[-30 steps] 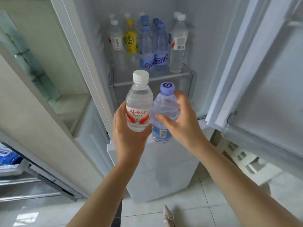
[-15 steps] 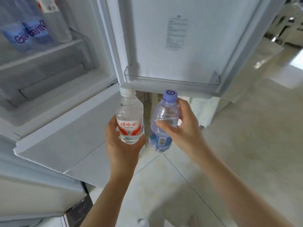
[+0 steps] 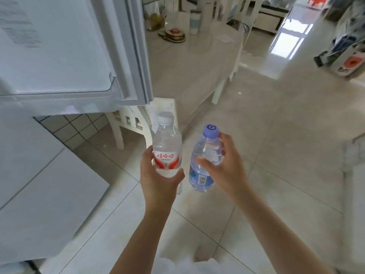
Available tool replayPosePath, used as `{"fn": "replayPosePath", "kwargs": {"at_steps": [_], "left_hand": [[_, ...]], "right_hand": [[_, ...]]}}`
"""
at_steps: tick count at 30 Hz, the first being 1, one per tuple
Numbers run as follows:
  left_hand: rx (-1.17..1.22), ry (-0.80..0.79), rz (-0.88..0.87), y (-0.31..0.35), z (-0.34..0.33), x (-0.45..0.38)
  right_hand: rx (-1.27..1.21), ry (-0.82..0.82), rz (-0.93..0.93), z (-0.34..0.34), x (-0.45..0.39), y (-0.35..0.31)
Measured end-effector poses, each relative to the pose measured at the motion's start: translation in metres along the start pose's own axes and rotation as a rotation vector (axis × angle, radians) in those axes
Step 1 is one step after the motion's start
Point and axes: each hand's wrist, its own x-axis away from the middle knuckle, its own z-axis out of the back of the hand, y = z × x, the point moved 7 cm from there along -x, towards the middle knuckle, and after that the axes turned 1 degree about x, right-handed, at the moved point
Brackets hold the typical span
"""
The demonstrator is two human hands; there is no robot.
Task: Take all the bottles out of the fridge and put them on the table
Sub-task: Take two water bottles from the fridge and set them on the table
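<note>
the left hand is wrapped round the red bottle and the right hand round the blue bottle, both kept upright and apart, probably so they don't bump on the way to the worktop.

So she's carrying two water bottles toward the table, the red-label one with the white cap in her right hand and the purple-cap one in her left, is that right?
Not quite: the hands are swapped. In the head view the left hand holds the red-label bottle with the white cap, and the right hand holds the purple-cap bottle. The rest stands: both are carried upright, with the table ahead.
</note>
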Motion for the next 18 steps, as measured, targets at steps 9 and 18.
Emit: {"fn": "replayPosePath", "kwargs": {"at_steps": [9,18], "left_hand": [[-0.012,-0.114,0.056,0.010,-0.127,-0.017],[-0.073,-0.059,0.116,0.019,-0.221,-0.182]], "right_hand": [[0.049,0.054,-0.076,0.094,-0.061,0.071],[0.066,-0.015,-0.067,0.089,-0.254,0.091]]}}
